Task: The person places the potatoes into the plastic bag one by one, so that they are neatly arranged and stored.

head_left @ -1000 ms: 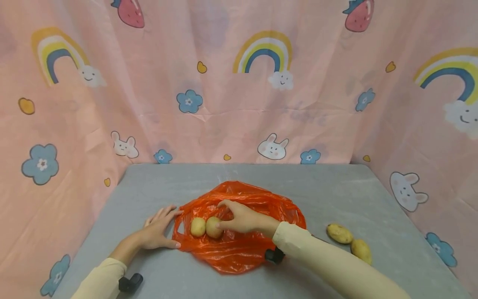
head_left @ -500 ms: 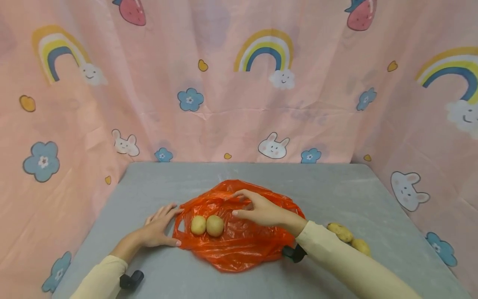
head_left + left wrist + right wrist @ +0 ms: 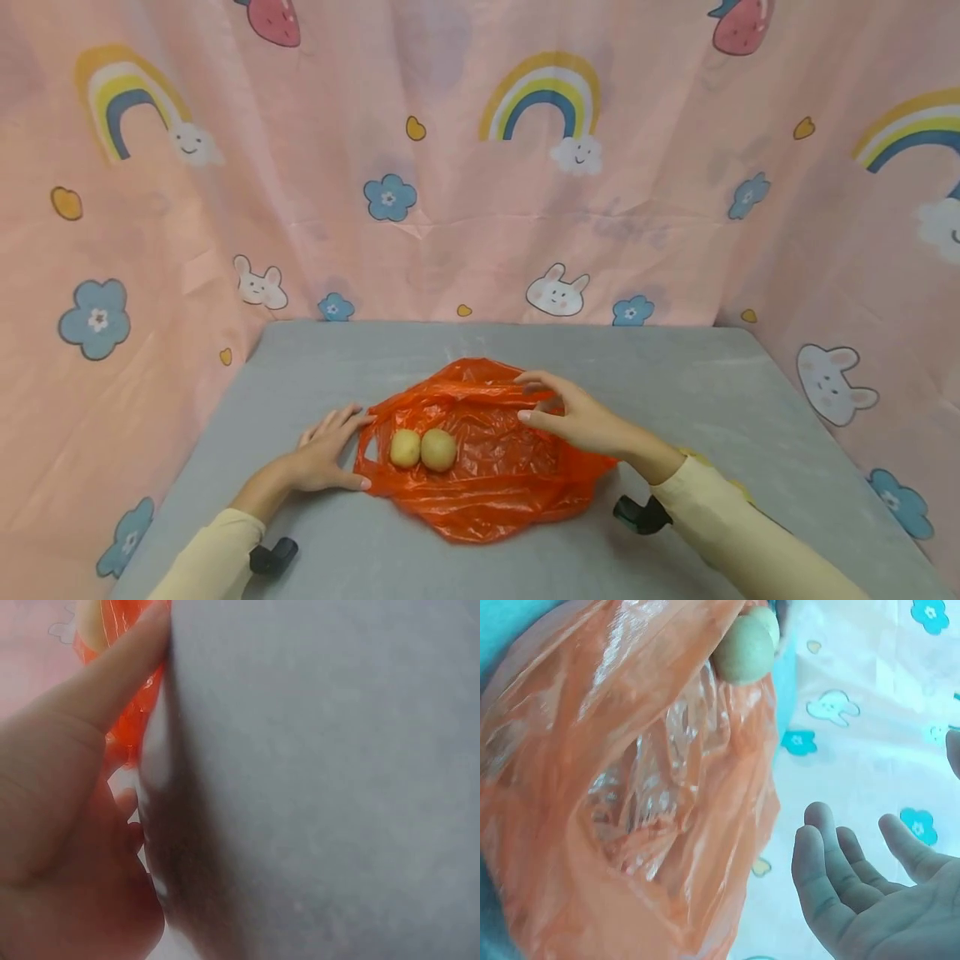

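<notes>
An orange-red plastic bag [image 3: 487, 508] lies spread on the table. Two round potatoes [image 3: 438, 450] sit side by side at its left end; the right wrist view shows one potato [image 3: 744, 651] partly covering the other. My left hand [image 3: 324, 457] rests beside the bag's left edge with fingers spread, and its thumb and fingertips touch the plastic. Above the bag's right part hovers my right hand [image 3: 581, 421], fingers loosely bent and apart, nothing between them. In the left wrist view the left thumb [image 3: 127, 671] lies against the plastic.
To the right, two yellowish potatoes [image 3: 697, 456] are mostly hidden behind the right sleeve [image 3: 738, 525]. The grey table [image 3: 660, 375] is walled at the back and sides by a pink printed curtain [image 3: 450, 267].
My right hand has drawn away from the nearer round potato, leaving it in the bag, and has moved right across the bag. The left hand stays at the bag's edge.
</notes>
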Action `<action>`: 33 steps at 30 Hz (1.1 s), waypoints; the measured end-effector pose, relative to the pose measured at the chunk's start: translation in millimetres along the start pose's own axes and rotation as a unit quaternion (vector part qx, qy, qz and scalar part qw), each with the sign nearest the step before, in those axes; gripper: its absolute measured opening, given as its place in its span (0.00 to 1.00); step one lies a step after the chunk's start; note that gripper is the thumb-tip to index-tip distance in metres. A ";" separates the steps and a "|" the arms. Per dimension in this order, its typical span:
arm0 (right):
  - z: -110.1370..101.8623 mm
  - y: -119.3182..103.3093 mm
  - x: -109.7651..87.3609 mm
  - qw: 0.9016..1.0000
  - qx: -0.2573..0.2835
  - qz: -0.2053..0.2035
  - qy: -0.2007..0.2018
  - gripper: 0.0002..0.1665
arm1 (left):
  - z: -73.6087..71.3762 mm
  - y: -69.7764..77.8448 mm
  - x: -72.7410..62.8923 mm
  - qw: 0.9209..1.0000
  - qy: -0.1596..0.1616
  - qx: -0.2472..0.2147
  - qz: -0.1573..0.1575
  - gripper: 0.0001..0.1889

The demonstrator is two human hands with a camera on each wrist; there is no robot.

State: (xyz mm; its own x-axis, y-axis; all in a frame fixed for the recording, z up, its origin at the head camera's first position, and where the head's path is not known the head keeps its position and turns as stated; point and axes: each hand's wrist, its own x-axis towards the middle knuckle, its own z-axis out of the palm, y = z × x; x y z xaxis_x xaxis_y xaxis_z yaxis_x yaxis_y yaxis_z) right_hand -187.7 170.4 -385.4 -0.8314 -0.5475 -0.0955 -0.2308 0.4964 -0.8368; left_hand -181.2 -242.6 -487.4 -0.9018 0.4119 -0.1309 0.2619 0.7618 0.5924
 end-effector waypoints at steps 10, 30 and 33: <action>-17.7 11.9 -17.9 0.999 0.007 -0.034 0.016 0.29 | -1.4 2.1 -1.3 1.000 0.004 -0.002 0.020 0.53; -33.4 48.1 -55.8 0.996 0.052 0.014 0.067 0.29 | 7.1 -10.6 6.3 1.000 -0.006 0.000 -0.014 0.54; -36.7 47.6 -61.3 0.996 0.047 0.016 0.078 0.28 | 6.6 -10.8 6.4 1.000 -0.004 0.001 -0.011 0.54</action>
State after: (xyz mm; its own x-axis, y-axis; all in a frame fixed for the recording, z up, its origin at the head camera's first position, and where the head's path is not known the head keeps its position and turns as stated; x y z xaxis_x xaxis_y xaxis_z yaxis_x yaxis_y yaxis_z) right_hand -166.3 252.2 -399.6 -0.9075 -0.4177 -0.0441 -0.1609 0.4427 -0.8821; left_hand -187.5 -245.0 -499.8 -0.9049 0.3981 -0.1506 0.2416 0.7718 0.5882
